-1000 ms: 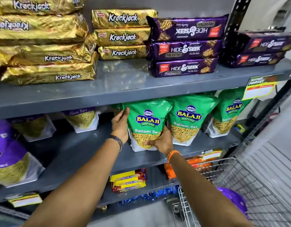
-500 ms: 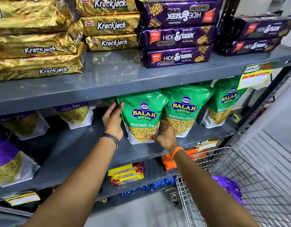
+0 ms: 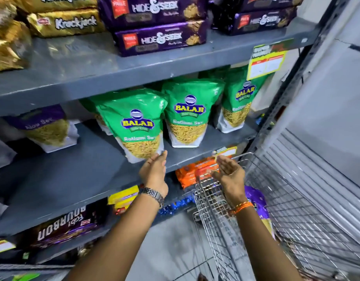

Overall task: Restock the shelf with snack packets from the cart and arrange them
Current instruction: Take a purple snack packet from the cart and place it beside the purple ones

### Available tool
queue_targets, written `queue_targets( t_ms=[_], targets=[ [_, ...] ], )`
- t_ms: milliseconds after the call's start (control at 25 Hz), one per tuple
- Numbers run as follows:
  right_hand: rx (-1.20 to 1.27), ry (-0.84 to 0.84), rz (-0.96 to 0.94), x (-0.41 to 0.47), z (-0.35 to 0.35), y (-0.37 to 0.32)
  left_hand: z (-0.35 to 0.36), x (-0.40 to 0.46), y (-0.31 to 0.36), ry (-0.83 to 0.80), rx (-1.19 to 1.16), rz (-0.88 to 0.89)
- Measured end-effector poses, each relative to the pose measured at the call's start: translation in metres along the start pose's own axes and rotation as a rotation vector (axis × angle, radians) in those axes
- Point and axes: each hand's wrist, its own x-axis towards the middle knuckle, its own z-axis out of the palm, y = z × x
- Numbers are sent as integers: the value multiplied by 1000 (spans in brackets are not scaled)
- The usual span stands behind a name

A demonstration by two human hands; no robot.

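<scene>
Three green Balaji Ratlami Sev packets stand on the middle grey shelf (image 3: 77, 179): the nearest one (image 3: 137, 122), a second (image 3: 188, 112) to its right, a third (image 3: 239, 106) further right. My left hand (image 3: 154, 171) is open just below the nearest packet, fingertips touching its bottom right corner. My right hand (image 3: 228, 169) is open, palm turned up, held apart over the wire cart's (image 3: 225, 216) front rim. A purple packet (image 3: 256, 201) lies in the cart, partly hidden by my right forearm.
A purple Aloo Sev packet (image 3: 49, 128) stands at the shelf's back left. Gold Krackjack packs (image 3: 65, 23) and purple Hide & Seek packs (image 3: 160, 39) fill the upper shelf. Orange packs (image 3: 193, 171), yellow packs (image 3: 123, 197) and Bourbon packs (image 3: 63, 228) lie below. A grey shutter (image 3: 325, 159) is at right.
Both hands have let go of the nearest green packet and dropped back. My right hand moved right over the cart. The view shifted down and to the right.
</scene>
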Motion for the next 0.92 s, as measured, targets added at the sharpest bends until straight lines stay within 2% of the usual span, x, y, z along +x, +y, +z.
queue_targets(
  t_ms=[120, 280, 400, 480, 640, 680, 760, 800, 920],
  targets=[
    [-55, 168, -39, -4, -86, 11, 30, -15, -53, -127, 135, -106],
    [-102, 301, -10, -8, -191, 44, 67, -16, -138, -237, 290, -274],
    [-187, 370, 63, -11, -250, 76, 87, -14, -207, -292, 430, -458],
    [-243, 396, 148, -10, -276, 98, 96, -6, -252, -297, 484, -514],
    [-450, 336, 342, 6, -319, 150, 102, 24, -333, -313, 652, -527],
    [-492, 278, 381, 13, -332, 173, 101, 39, -353, -298, 676, -549],
    [-587, 198, 481, 22, -341, 196, 96, 71, -397, -300, 811, -572],
    [-629, 215, 550, 28, -344, 207, 93, 86, -416, -276, 889, -581],
    [-830, 99, 567, 34, -340, 217, 88, 114, -446, -258, 1058, -509]
  ],
)
